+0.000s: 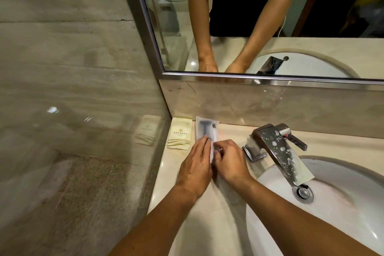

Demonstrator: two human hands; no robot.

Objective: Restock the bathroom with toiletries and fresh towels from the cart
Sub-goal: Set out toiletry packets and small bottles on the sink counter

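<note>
Razor packet (pixel 207 131) — clear wrap, flat on counter (pixel 207 224) beside cream sachet (pixel 179 135). Left hand (pixel 195 170) presses it flat-fingered; right hand (pixel 229 162) pinches its edge. Risk — slick wrap sliding toward sink (pixel 342 203).

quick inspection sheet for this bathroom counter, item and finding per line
surface: pale stone counter, glossy, with a sink set into it
job's things: razor packet flat near the back wall; cream sachet flat to its left, apart from it
clutter: nothing seen
hands: left hand rests its fingers on the razor packet; right hand pinches the packet's near end
cables: thin white cord seen only in the mirror
surroundings: spotted chrome tap, drain, glass panel on the left
</note>
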